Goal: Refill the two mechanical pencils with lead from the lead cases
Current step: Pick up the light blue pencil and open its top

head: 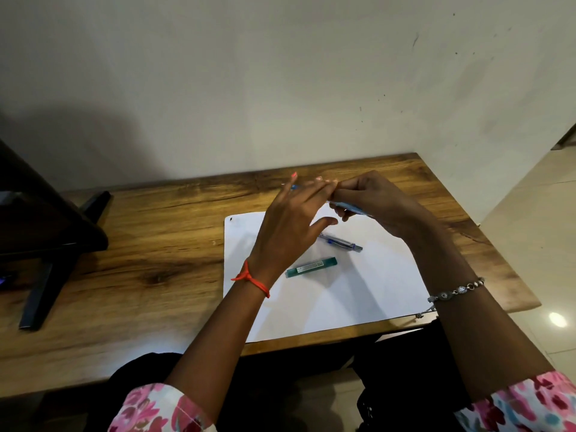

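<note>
My right hand [371, 202] is raised over the white paper [358, 291] and grips a light blue slim object [349, 208], a pencil or a lead case; I cannot tell which. My left hand [290, 226] meets it fingertip to fingertip, fingers spread, with a small blue piece [294, 187] showing behind its fingers. Whether the left hand holds that piece is unclear. A clear mechanical pencil with blue parts [341, 242] lies on the paper below the hands. A green lead case [311, 267] lies flat on the paper nearer to me.
The paper rests on a wooden table [140, 244] pushed against a pale wall. A dark stand with angled legs [46, 244] occupies the table's left side. The table's right edge drops to a tiled floor [536, 213].
</note>
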Demonstrator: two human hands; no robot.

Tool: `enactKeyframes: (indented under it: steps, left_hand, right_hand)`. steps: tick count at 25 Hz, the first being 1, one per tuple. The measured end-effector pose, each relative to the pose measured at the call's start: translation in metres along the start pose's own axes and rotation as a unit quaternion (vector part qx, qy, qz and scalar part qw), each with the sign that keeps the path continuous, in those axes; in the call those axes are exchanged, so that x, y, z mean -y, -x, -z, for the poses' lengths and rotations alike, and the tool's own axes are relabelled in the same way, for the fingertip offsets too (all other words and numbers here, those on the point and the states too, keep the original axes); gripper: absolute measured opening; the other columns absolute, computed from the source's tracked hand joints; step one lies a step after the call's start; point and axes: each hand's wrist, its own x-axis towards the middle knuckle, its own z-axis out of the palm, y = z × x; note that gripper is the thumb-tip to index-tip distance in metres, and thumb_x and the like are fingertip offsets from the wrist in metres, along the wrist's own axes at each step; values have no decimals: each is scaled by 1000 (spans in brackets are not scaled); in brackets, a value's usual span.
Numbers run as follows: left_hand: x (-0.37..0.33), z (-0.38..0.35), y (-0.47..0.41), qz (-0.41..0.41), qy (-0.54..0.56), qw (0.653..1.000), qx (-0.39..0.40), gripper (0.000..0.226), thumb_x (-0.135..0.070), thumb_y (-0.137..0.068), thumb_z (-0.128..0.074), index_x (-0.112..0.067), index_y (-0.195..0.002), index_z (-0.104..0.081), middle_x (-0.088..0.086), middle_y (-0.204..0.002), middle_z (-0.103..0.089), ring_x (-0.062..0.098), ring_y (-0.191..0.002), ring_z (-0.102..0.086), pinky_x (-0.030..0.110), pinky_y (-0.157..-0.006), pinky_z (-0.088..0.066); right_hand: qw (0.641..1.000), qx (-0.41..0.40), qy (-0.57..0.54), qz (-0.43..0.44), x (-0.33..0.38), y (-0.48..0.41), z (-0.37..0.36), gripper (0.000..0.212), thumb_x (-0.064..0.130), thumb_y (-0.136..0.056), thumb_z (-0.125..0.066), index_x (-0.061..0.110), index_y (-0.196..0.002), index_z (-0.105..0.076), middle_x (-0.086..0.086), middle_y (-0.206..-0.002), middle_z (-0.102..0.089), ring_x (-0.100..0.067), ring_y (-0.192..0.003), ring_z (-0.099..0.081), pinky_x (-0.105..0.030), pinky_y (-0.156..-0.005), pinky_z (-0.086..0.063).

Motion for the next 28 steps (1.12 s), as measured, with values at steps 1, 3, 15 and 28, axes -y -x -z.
enactKeyframes:
  steps: [1,3,15,28]
  left_hand:
    - [-1,0,0,9,-10,1000,-12,48,-31,-76,-61,-7,-117,-60,7,-105,-71,20,-97,-66,37,-102,-40]
    - [-1,1,0,24,-23,999,-26,42,-23,-74,-65,-6,-112,-64,7,-87,-74,22,-76,-69,35,-85,-52]
    - [-8,15,-11,355,329,873,53,30,-10,-80,-66,1,-108,-65,4,-85,-66,4,-60,-63,8,-61,-51]
    - [-13,27,-15,421,532,731,77,9,-8,-87,-57,-9,-92,-64,-3,-63,-67,4,-48,-57,18,-47,-53]
  right_hand:
    - [1000,4,-16,1,-1,-1,-1,19,10,-85,-62,14,-70,-72,1,-61,-65,-13,-55,-56,-25,-58,-47]
    - [998,-7,-59,-6,-2,0,-1,8,12,-83,-66,8,-80,-71,-6,-70,-68,-15,-54,-58,-24,-55,-47]
    - [969,-142,-200,42,-2,-5,-3,18,20,-88,-60,5,-91,-70,-9,-80,-69,-17,-58,-62,-23,-50,-48]
    - [958,-193,-193,91,2,-6,-18,11,8,-84,-64,5,-75,-70,3,-55,-69,-12,-50,-62,-22,-58,-56]
